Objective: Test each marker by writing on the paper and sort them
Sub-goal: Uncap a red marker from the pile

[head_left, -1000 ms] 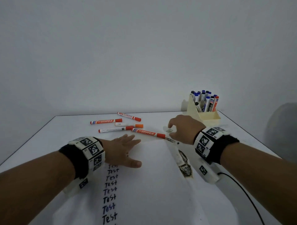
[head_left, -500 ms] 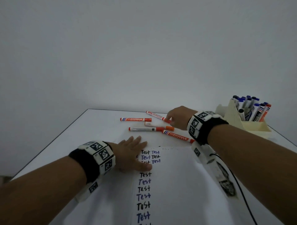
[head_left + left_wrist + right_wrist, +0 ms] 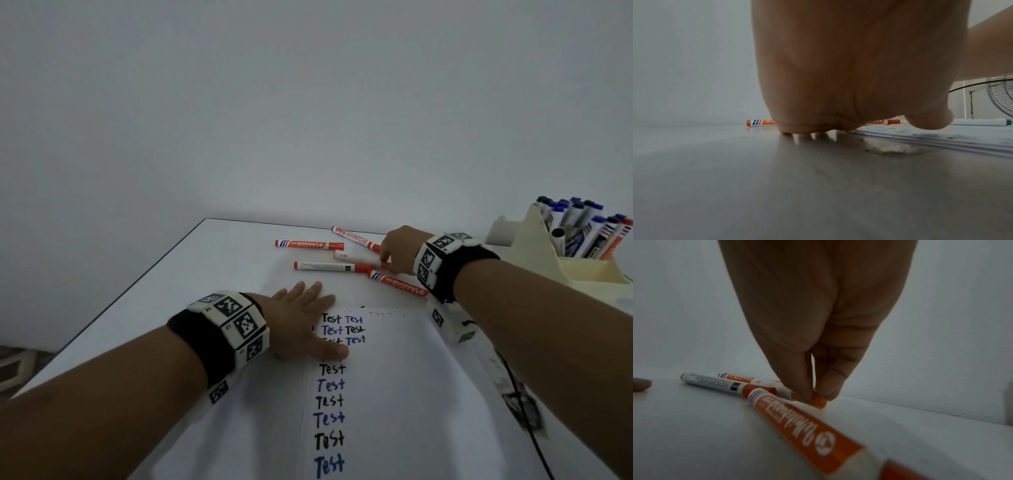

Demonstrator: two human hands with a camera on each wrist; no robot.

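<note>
My left hand [image 3: 306, 318] lies flat with spread fingers on the left edge of the paper [image 3: 394, 394], which bears columns of black and blue "Test". Beyond the paper's top edge lie several orange markers. My right hand [image 3: 385, 261] has reached among them, and its thumb and forefinger pinch the orange cap [image 3: 818, 400] of a short white marker [image 3: 354, 256]. A white-barrelled marker with an orange cap [image 3: 329, 266] lies just in front of it. An orange marker [image 3: 399, 282] lies slanted under my right wrist. In the left wrist view the left hand [image 3: 807, 133] presses on the table.
A cream holder [image 3: 582, 270] at the far right holds several blue, black and red markers upright. Two more orange markers [image 3: 308, 244] [image 3: 354, 235] lie near the table's far edge. A green-capped marker [image 3: 982, 122] and a fan [image 3: 1003, 97] show in the left wrist view. A black cable [image 3: 527, 421] trails from my right wrist.
My right hand moved forward from the paper's top right corner into the group of markers and pinched the short marker's orange cap. The head view swung left. My left hand stayed put.
</note>
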